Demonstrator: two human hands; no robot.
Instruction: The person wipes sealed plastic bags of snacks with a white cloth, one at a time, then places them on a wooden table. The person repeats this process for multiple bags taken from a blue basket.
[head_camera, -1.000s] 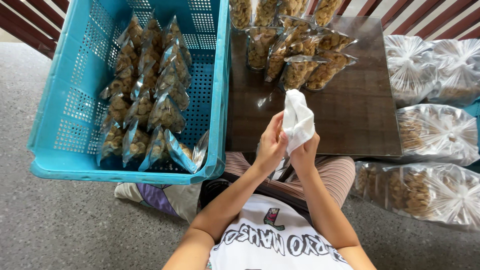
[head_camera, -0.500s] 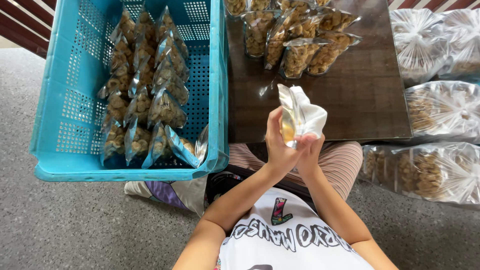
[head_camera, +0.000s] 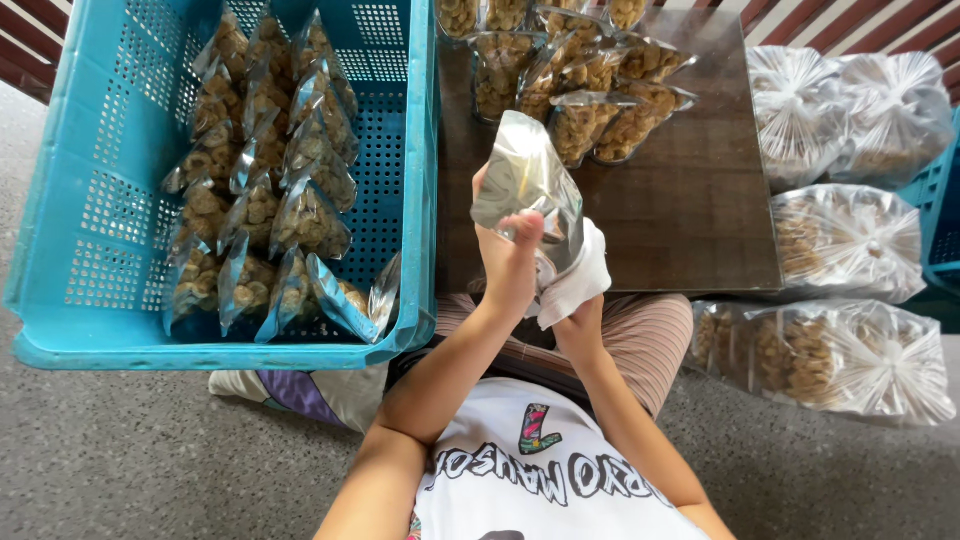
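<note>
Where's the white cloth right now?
In the head view the white cloth sits at centre, in the right hand, pressed against the shiny pouch that the left hand holds up at the dark table's near edge.

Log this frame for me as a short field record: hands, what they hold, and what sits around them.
left hand: grips a clear snack pouch, raised above the table edge
right hand: under the pouch, holding a white cloth against it
table: dark wood, a cluster of filled pouches at its far side
crate: blue, perforated, on the person's left, with rows of filled pouches inside
large tied bags: clear, filled, on the person's right
</note>
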